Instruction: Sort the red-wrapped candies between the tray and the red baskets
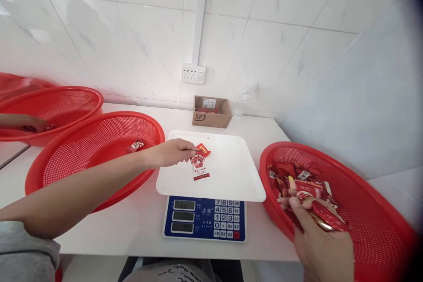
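My left hand (173, 152) is over the white pan (231, 176) of a weighing scale, its fingertips closed on red-and-white candy packets (199, 168). Whether the packets rest on the pan I cannot tell. At the right, my right hand (322, 238) reaches into a red perforated basket (373, 211). Its fingers curl round shiny red-and-gold candy packets (327, 218), partly hidden by the hand. A heap of similar red packets (280, 169) lies in that basket. The scale's blue keypad panel (205, 224) faces me below the pan.
Left of the scale stands a red basket (95, 128) with a small packet (135, 146) in it. Farther left, another person's hand (36, 123) is inside a second red basket (82, 92). A cardboard box (214, 120) and a clear plastic bottle (243, 103) stand by the wall.
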The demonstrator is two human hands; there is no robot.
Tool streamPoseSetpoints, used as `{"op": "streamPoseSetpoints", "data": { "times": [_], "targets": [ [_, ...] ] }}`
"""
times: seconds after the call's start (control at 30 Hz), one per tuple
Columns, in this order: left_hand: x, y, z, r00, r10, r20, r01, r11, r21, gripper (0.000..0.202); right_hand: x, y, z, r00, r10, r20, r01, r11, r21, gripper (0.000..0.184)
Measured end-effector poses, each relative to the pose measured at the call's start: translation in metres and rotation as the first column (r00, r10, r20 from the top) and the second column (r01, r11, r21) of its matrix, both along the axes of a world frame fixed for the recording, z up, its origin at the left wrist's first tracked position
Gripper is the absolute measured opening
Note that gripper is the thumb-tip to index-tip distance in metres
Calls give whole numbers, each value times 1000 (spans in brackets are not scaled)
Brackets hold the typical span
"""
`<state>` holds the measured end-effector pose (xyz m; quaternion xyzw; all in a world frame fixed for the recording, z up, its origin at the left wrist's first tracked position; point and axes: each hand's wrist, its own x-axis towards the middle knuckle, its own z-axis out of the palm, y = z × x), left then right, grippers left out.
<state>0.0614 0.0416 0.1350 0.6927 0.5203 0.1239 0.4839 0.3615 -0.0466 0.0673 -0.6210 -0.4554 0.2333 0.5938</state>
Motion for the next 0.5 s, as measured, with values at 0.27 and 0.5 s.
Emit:
{"op": "streamPoseSetpoints", "data": {
  "times": [0.27, 0.5],
  "targets": [
    [32, 1, 21, 998, -51, 26, 48, 994, 102, 28, -60, 31, 10, 816, 398, -419, -442, 897, -8, 28],
    [44, 5, 17, 991, -83, 108, 68, 988, 137, 27, -83, 36, 14, 763, 448, -466, -485, 873, 45, 30]
  ]
}}
